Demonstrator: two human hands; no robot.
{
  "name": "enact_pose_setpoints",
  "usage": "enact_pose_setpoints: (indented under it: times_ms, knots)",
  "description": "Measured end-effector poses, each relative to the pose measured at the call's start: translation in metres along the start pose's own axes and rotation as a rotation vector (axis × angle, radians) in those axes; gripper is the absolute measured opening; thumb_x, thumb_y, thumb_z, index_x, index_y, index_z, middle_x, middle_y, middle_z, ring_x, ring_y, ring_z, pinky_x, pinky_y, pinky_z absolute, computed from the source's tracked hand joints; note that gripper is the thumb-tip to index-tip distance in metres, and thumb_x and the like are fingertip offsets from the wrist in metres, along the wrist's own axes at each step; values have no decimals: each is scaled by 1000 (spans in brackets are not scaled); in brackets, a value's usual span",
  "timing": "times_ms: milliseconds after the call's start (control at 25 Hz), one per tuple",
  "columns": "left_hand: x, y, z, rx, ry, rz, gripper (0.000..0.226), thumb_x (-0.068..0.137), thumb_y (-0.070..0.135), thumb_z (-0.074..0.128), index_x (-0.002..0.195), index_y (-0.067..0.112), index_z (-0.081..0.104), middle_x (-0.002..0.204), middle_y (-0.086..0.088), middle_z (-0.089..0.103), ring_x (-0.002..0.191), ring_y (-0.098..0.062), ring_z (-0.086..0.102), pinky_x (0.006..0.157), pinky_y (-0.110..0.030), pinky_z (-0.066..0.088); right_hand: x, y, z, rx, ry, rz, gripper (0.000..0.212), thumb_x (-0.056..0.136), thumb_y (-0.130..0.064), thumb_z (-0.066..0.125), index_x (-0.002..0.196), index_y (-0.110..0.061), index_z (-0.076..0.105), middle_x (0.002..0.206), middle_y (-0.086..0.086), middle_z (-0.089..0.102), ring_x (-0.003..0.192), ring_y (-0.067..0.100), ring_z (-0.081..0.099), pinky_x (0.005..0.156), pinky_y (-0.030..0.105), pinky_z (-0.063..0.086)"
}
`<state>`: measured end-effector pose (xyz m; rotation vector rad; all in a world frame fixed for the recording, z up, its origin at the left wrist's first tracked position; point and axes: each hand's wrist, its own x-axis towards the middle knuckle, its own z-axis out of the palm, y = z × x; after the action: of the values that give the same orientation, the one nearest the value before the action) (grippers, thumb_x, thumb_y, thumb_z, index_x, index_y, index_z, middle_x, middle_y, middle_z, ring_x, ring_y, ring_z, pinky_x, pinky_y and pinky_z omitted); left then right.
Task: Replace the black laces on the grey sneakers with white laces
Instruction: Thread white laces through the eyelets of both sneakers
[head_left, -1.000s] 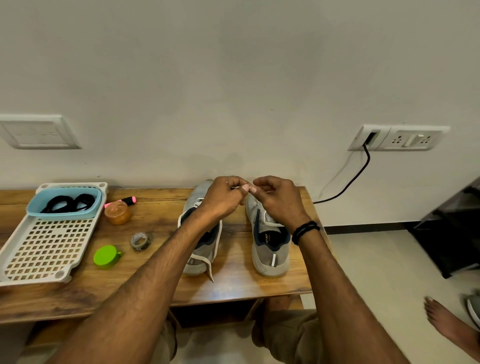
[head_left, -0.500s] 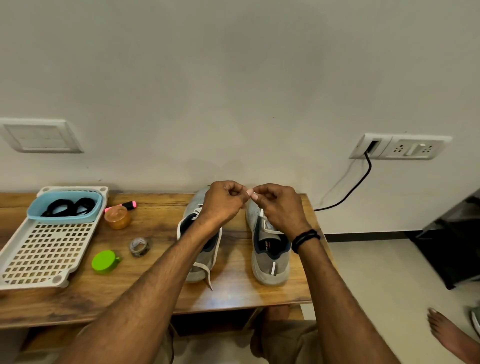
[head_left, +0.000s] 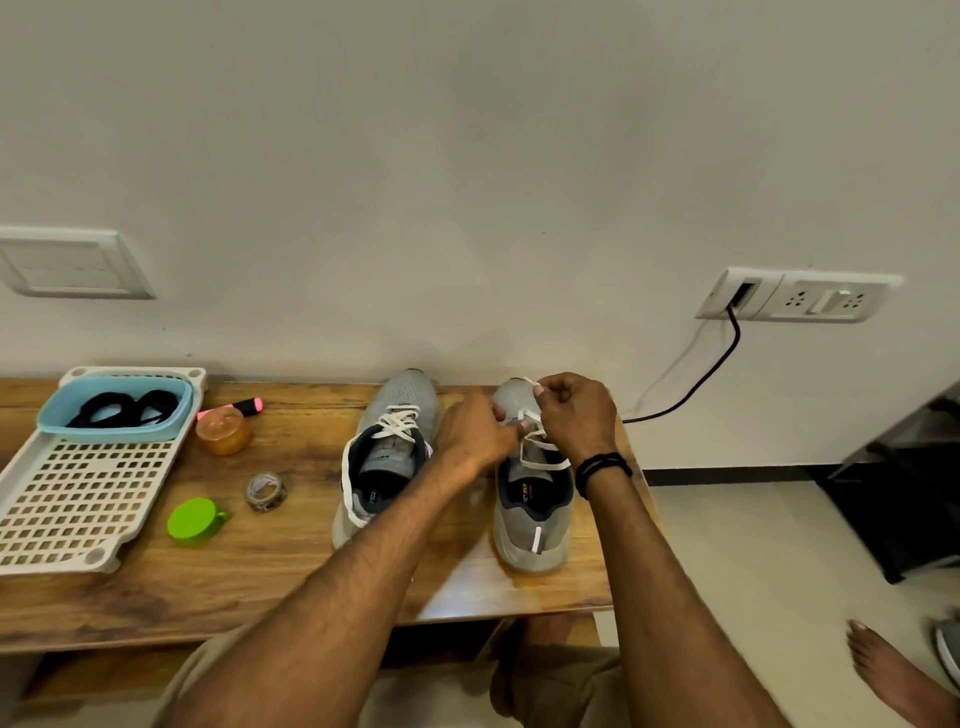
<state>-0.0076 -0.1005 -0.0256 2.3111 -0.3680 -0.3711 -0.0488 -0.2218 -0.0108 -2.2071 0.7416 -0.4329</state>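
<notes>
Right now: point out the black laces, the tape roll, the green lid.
black laces (head_left: 136, 406), head view, where the coiled loops meet.
tape roll (head_left: 254, 493), head view, left side of the ring.
green lid (head_left: 193, 519), head view, centre of its top.

left hand (head_left: 475, 434): moved from mid-air between the shoes, down and right to the right sneaker (head_left: 530, 519); fingertips now at the white lace (head_left: 540, 457) by the eyelets, grip unclear
right hand (head_left: 574, 415): shifted right, now over that sneaker's toe, pinching a lace end
left sneaker (head_left: 395, 410): its lacing now uncovered
</notes>
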Motion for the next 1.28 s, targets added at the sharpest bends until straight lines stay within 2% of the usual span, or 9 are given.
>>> enact_pose_setpoints:
  times_ms: [80,160,280,360,560,680,960,1080,1280]
  knots:
    - [1,-1,14,173,-103,-42,42,83,46,76,103,9,68,106,-10,70,95,-26,67,79,-34,56,1,9,9,-4,-43,53,18,91,-28,69,97,-12,75,96,2,75,89,14,66,73,20,40]
    - [-2,1,19,259,-173,-68,33,89,36,70,104,8,64,112,-14,67,97,-29,65,76,-34,53,-2,8,11,80,78,76,17,92,-28,67,94,-13,74,95,3,73,91,17,66,72,17,36]
    - [-4,0,21,365,-163,-58,30,94,28,62,113,6,60,118,-15,66,105,-31,63,79,-34,50,2,-12,-17,285,659,-34,14,96,-24,60,98,-11,67,95,3,62,87,11,54,66,6,31]
    - [-7,0,18,478,-160,-48,34,93,30,63,117,6,60,119,-14,66,108,-31,63,79,-33,48,6,-17,-37,268,846,-166,15,96,-23,59,99,-10,66,93,0,57,82,1,43,68,1,31]
    - [-6,-10,7,479,-191,-122,34,90,31,67,115,9,60,107,-9,64,98,-27,64,82,-34,55,3,7,-18,145,251,-109,15,94,-23,62,104,-16,72,96,1,71,85,10,61,72,16,40]
    - [1,-13,7,424,-129,-54,26,90,29,65,107,9,61,103,-10,64,95,-29,61,74,-35,48,4,9,0,48,19,-91,12,92,-24,66,96,-17,75,93,-2,73,86,12,64,74,20,43]
    - [9,-22,14,306,-38,12,14,87,19,60,81,6,64,83,-14,64,82,-33,63,62,-32,44,-6,19,48,-125,-210,49,8,88,-20,68,92,-21,75,101,3,74,99,21,67,79,26,50]
    - [16,-31,15,208,-64,-8,18,91,17,58,92,3,70,96,-15,71,91,-31,66,73,-33,51,-6,20,49,-179,-216,28,17,89,-14,63,99,-18,76,109,6,73,105,25,65,83,27,49]
    - [23,-40,13,31,-50,-82,20,86,3,57,93,3,76,95,-11,75,93,-27,69,84,-39,57,-8,23,49,-222,-206,-18,18,88,-16,61,97,-16,77,102,8,75,98,26,67,72,23,43]
